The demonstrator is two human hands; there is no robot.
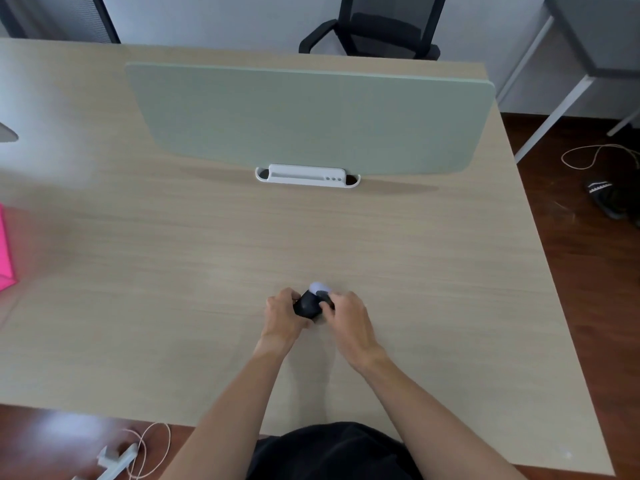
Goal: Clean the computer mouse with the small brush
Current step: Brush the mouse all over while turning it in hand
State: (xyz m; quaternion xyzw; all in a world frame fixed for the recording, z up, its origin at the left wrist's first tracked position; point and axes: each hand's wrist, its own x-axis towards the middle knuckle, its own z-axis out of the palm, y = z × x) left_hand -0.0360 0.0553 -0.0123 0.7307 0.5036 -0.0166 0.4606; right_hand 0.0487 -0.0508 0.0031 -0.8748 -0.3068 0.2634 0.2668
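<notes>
A black computer mouse (307,305) sits between my two hands over the near middle of the wooden desk (173,258). My left hand (282,315) grips its left side. My right hand (346,315) is closed at its right side on a small brush (320,288), whose pale, blurred head shows just above the mouse's far end. The brush handle is hidden in my fingers. Whether the mouse rests on the desk or is lifted slightly cannot be told.
A pale green divider panel (311,116) stands across the desk's far half in a white bracket (307,174). A pink object (5,251) lies at the left edge. A black office chair (377,26) is behind the desk. Cables and a sandal (604,197) lie on the floor.
</notes>
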